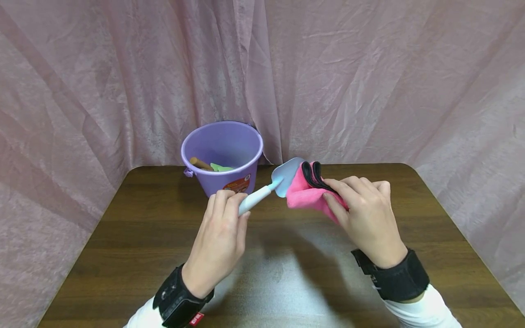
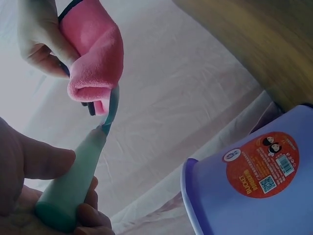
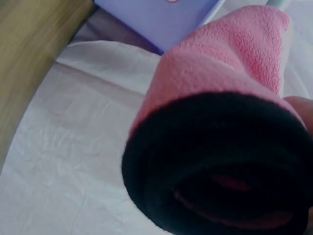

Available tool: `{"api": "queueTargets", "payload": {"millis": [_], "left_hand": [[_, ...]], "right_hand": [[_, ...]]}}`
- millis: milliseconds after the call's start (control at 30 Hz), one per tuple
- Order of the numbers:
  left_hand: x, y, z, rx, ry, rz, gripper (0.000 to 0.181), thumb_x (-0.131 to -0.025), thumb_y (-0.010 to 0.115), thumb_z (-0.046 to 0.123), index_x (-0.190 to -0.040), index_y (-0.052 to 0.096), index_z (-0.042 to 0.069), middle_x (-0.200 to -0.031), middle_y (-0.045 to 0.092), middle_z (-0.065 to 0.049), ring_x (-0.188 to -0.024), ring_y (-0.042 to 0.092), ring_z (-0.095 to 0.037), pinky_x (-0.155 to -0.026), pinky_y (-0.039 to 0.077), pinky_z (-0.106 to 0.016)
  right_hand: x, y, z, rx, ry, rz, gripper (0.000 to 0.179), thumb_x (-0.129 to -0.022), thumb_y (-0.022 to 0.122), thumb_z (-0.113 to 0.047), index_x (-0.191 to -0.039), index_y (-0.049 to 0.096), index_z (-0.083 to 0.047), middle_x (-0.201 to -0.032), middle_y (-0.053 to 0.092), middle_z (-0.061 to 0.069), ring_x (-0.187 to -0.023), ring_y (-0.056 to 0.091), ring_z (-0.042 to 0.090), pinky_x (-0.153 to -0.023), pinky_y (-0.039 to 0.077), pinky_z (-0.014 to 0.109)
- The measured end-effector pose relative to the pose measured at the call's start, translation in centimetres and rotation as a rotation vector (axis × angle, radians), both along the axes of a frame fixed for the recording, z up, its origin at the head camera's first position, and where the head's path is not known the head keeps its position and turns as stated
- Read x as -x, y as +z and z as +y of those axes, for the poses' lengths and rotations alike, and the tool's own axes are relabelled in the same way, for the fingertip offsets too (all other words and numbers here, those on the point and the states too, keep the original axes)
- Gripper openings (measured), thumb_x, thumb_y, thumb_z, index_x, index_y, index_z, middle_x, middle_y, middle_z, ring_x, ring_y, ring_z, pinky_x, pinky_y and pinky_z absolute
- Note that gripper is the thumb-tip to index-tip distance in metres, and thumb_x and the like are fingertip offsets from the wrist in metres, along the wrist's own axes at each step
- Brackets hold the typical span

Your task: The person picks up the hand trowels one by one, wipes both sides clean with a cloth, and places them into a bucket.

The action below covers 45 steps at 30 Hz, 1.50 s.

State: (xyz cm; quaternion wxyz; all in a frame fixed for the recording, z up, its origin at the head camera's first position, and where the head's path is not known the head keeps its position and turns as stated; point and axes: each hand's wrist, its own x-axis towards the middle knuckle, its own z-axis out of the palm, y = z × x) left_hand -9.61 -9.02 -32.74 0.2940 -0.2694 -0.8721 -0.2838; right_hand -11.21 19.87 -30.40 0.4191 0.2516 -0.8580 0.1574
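My left hand (image 1: 221,232) grips the pale handle of a small toy shovel (image 1: 256,199), its light blue blade tilted up to the right. In the left wrist view the thumb and fingers wrap the shovel's handle (image 2: 73,181). A folded pink cloth (image 1: 307,193) with black edging is pinched between the thumb and fingers of my right hand (image 1: 365,214). The cloth (image 2: 98,54) lies against the shovel's blade and hides part of it. In the right wrist view the cloth (image 3: 220,58) fills much of the picture, its dark edge folded in loops.
A purple bucket (image 1: 205,180) with a red label stands at the back of the wooden table (image 1: 135,237). Inside it are a brown stick-like handle (image 1: 201,164) and a green piece (image 1: 221,168). A pink curtain (image 1: 348,91) hangs behind the table.
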Motion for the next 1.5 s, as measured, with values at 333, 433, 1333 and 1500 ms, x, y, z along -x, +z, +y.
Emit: {"api": "queueTargets", "payload": {"millis": [333, 433, 1333, 1500], "left_hand": [[0.1, 0.2, -0.2, -0.02, -0.01, -0.022, 0.03, -0.095, 0.062, 0.007, -0.123, 0.058, -0.003, -0.107, 0.05, -0.01, -0.093, 0.043, -0.024, -0.08, 0.039, -0.034], [0.1, 0.2, -0.3, -0.032, -0.016, -0.034, 0.028, -0.096, 0.062, 0.007, -0.122, 0.058, -0.002, -0.107, 0.05, -0.009, -0.093, 0.043, -0.024, -0.08, 0.039, -0.033], [0.6, -0.3, -0.6, -0.23, -0.127, -0.463, 0.025, -0.104, 0.052, 0.025, -0.12, 0.061, 0.007, -0.091, 0.051, 0.002, -0.076, 0.049, -0.014, -0.066, 0.044, -0.029], [0.8, -0.5, -0.6, -0.264, -0.145, -0.593, 0.026, -0.105, 0.05, 0.029, -0.12, 0.061, 0.01, -0.082, 0.049, 0.0, -0.073, 0.048, -0.016, -0.065, 0.043, -0.032]], "right_hand": [[0.7, 0.1, 1.1, 0.065, -0.099, 0.016, 0.026, -0.085, 0.075, -0.017, -0.11, 0.076, -0.011, -0.089, 0.068, 0.006, -0.072, 0.056, 0.025, -0.067, 0.026, 0.051], [0.8, 0.2, 1.4, 0.096, -0.128, 0.012, 0.025, -0.087, 0.074, -0.018, -0.111, 0.075, -0.012, -0.09, 0.069, 0.005, -0.074, 0.056, 0.026, -0.069, 0.026, 0.052], [1.1, -0.6, 1.0, 0.306, -0.113, -0.14, 0.03, -0.089, 0.074, -0.018, -0.113, 0.07, -0.001, -0.099, 0.07, 0.013, -0.085, 0.065, 0.027, -0.065, 0.031, 0.042], [1.0, -0.9, 0.6, 0.297, -0.035, -0.215, 0.034, -0.086, 0.078, -0.019, -0.115, 0.07, -0.003, -0.097, 0.069, 0.006, -0.077, 0.06, 0.016, -0.067, 0.036, 0.036]]}}
